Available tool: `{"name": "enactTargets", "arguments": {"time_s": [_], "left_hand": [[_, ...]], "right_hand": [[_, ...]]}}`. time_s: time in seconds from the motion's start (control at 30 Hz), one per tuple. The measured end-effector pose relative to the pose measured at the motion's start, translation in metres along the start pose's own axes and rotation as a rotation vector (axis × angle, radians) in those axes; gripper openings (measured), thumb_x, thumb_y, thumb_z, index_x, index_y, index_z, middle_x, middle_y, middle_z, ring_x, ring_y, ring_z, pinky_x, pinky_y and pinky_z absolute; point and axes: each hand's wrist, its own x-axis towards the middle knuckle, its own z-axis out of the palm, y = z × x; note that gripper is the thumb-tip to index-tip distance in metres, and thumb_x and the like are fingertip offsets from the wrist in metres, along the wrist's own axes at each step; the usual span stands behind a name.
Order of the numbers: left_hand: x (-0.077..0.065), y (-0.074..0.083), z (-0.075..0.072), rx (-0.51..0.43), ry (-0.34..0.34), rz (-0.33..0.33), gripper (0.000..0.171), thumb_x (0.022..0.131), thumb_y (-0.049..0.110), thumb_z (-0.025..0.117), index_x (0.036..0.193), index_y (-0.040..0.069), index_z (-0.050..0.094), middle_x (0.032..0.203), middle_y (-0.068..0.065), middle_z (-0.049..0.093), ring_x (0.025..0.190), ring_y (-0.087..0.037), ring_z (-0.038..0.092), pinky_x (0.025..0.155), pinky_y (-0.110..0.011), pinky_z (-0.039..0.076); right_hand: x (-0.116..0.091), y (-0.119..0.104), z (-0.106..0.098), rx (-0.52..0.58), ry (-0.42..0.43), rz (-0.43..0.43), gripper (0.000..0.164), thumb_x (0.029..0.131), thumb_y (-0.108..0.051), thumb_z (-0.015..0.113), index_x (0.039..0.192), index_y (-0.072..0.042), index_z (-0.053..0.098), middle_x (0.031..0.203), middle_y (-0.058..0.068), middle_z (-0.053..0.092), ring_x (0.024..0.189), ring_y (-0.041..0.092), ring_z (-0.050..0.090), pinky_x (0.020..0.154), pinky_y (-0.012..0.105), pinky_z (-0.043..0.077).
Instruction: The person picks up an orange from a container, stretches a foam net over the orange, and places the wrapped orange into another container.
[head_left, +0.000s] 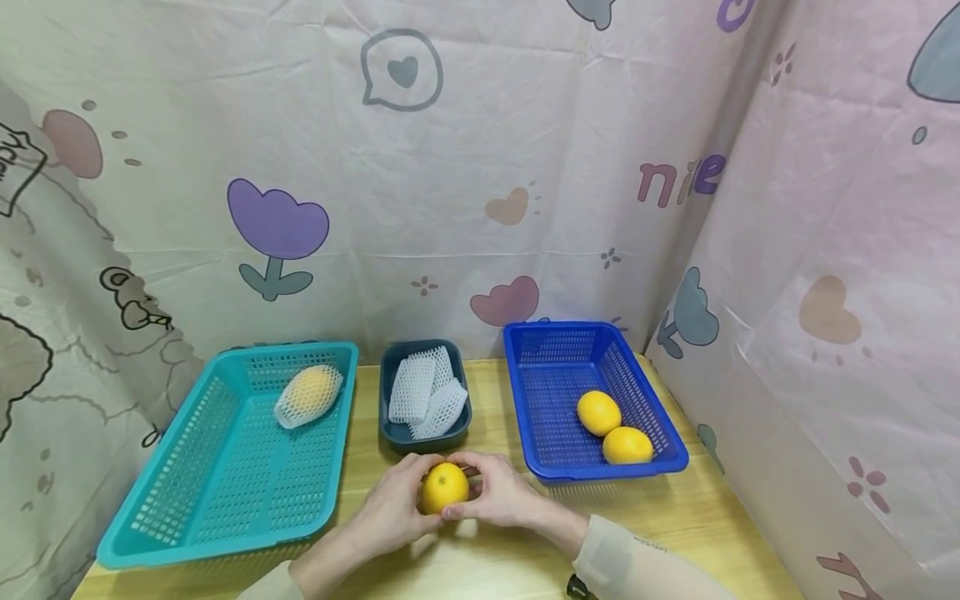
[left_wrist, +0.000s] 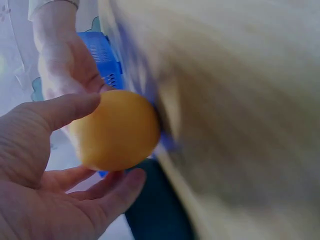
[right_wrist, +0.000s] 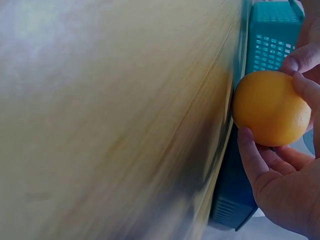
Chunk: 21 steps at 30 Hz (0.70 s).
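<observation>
An orange [head_left: 446, 488] is held between both hands just above the front of the table, bare of any net. My left hand [head_left: 400, 507] grips its left side, thumb and fingers curved around it. From the right, my right hand [head_left: 501, 493] holds the same orange with thumb and fingertips. The left wrist view shows the orange [left_wrist: 117, 131] between the left thumb and fingers, the right hand behind it. In the right wrist view, right fingertips touch the underside of the orange [right_wrist: 271, 108] and both thumbs lie close together at its upper side.
A teal basket [head_left: 247, 467] on the left contains a netted fruit [head_left: 311, 395]. White foam nets [head_left: 414, 390] lie in a dark small basket [head_left: 397, 440] behind the hands. Two oranges [head_left: 599, 413] sit in a blue basket [head_left: 551, 375] on the right. Patterned curtains [head_left: 450, 167] stand behind.
</observation>
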Motion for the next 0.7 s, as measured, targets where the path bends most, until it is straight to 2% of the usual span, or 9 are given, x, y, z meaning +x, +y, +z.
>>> {"name": "enactTargets", "arguments": {"time_s": [0.13,0.23,0.37,0.5,0.7], "left_hand": [[-0.001,0.007,-0.009,0.060,-0.026,0.023,0.072,0.075,0.026,0.104,0.137,0.013,0.070,0.121,-0.003,0.072,0.101,-0.015,0.068,0.086,-0.035,0.061],[-0.002,0.012,-0.017,0.093,-0.037,0.028,0.071,0.081,0.038,0.101,0.139,0.012,0.069,0.123,-0.005,0.073,0.102,-0.015,0.067,0.085,-0.037,0.061],[-0.001,0.017,-0.027,0.100,-0.038,0.021,0.076,0.086,0.050,0.096,0.142,0.009,0.068,0.129,-0.009,0.074,0.111,-0.021,0.071,0.094,-0.048,0.064],[0.002,0.020,-0.036,0.106,-0.025,0.025,0.072,0.086,0.039,0.096,0.144,0.006,0.068,0.134,-0.013,0.074,0.119,-0.029,0.073,0.103,-0.058,0.063],[0.010,0.025,-0.049,0.179,-0.008,0.027,0.066,0.089,0.036,0.094,0.143,0.007,0.069,0.133,-0.013,0.075,0.117,-0.030,0.074,0.102,-0.055,0.065]], "right_hand": [[0.001,-0.001,0.000,0.004,-0.002,-0.015,0.069,0.087,-0.025,0.098,0.148,-0.009,0.068,0.139,0.013,0.077,0.120,0.021,0.078,0.091,0.016,0.063],[0.001,0.000,0.000,-0.007,-0.001,-0.028,0.068,0.087,-0.025,0.098,0.147,-0.009,0.069,0.138,0.013,0.078,0.120,0.022,0.078,0.090,0.016,0.063],[0.002,0.000,-0.001,-0.025,0.006,-0.041,0.068,0.087,-0.026,0.098,0.146,-0.008,0.069,0.136,0.013,0.078,0.119,0.022,0.078,0.089,0.017,0.064],[0.002,0.001,0.000,-0.024,0.012,-0.043,0.068,0.087,-0.025,0.099,0.146,-0.007,0.069,0.135,0.014,0.079,0.118,0.022,0.078,0.088,0.017,0.064],[0.002,0.002,-0.001,-0.015,0.003,-0.046,0.069,0.087,-0.025,0.098,0.146,-0.005,0.069,0.136,0.014,0.079,0.120,0.022,0.078,0.088,0.017,0.065]]}}
